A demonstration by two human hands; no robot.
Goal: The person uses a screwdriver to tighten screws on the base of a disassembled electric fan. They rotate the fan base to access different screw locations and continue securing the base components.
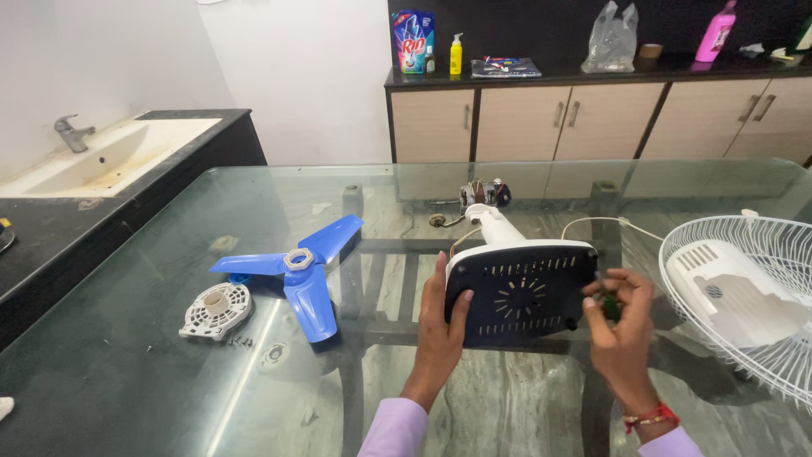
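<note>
Your left hand (438,326) is wrapped around the left edge of the fan base (520,292), thumb on the dark vented underside and fingers behind, holding it tipped up on its edge near the middle of the glass desk (152,381). Your right hand (622,326) is pinched shut on a small green-handled screwdriver (607,303) at the right edge of that same base.

To do this well, keep your left hand firm so the base does not rock on the smooth glass. Set the tip square in the screw head before you turn; whether it is seated now is hidden behind your fingers. Press along the tool's axis, not sideways, so it does not slip onto the plastic.

Mind the white cord (592,222) trailing off the far side and the motor (484,195) on the neck beyond. The blue blade (304,267) and round white cap (216,310) lie well apart to the left, with tiny screws (239,342) just beside the cap; the white wire guard (744,296) sits close on your right.
</note>
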